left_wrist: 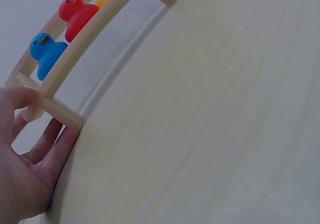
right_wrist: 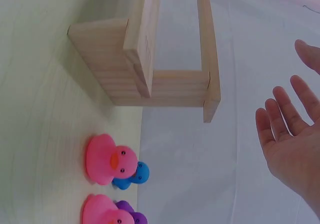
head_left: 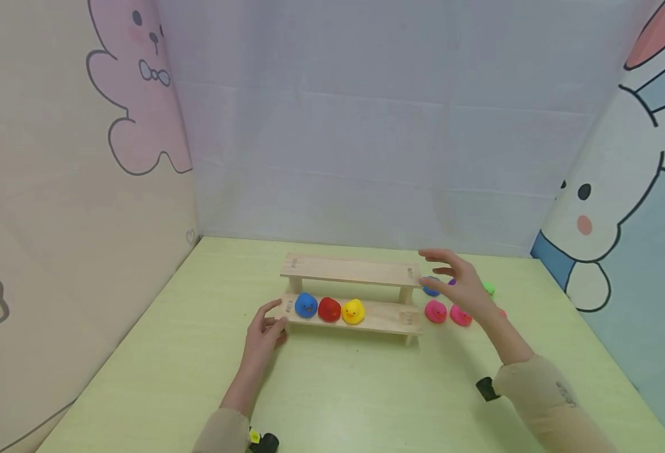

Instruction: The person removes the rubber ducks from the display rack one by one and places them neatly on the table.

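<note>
A two-tier wooden shelf (head_left: 360, 269) stands on the table, with a blue duck (head_left: 306, 305), a red duck (head_left: 329, 309) and a yellow duck (head_left: 353, 311) in a row on the left part of its lower tier. My left hand (head_left: 262, 340) grips the lower tier's left end, thumb and fingers around the wood. Beside the shelf's right end, my right hand (head_left: 461, 286) hovers above the loose ducks with fingers spread and nothing in them. Beneath it sit a pink duck (head_left: 436, 311), another pink duck (head_left: 461, 316) and a blue duck (head_left: 431, 287).
A green duck (head_left: 489, 289) and a purple duck (right_wrist: 138, 218) also sit right of the shelf, partly hidden. The pale table (head_left: 332, 396) meets a hanging cloth (head_left: 332, 126) at the back. Side walls carry cartoon animals.
</note>
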Tool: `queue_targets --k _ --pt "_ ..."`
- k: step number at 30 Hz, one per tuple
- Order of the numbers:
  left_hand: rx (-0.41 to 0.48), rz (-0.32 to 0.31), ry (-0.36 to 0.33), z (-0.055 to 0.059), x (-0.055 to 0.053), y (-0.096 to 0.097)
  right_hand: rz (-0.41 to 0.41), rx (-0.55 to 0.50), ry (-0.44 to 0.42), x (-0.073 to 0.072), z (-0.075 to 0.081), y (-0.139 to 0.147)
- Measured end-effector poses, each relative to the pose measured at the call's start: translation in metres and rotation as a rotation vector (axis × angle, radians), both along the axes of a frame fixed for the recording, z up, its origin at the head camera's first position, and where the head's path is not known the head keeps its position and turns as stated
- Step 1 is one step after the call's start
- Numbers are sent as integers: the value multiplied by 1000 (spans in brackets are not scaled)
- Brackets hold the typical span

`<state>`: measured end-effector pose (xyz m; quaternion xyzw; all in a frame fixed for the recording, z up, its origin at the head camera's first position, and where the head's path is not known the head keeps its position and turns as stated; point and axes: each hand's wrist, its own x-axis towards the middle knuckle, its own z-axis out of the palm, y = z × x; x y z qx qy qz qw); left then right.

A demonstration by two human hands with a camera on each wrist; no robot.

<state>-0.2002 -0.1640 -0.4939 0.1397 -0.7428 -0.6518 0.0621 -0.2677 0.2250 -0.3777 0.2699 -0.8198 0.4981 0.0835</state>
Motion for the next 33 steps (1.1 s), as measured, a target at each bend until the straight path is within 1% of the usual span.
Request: queue_targets --k 1,5,8,12,19,23,27,33 --pt "-1 0 6 0 0 0 7 -5 5 0 0 -4" --pt "0 -1 16 0 1 0 6 -14 -34 2 -3 -21" --pt "2 -1 8 0 1 0 14 -33 -47 4 -6 -34" --pt "2 -2 3 0 0 0 23 -38 -42 6 -11 -51" --pt "1 -2 11 0 0 0 30 -69 -64 10 -27 -75" --pt "-4 -4 3 0 0 0 35 -69 -99 15 -35 -88" --pt "-6 -2 -1 -1 0 0 42 -92 -134 18 -44 -98" --pt "-4 -2 1 -2 0 0 21 -63 -151 22 -55 -107"
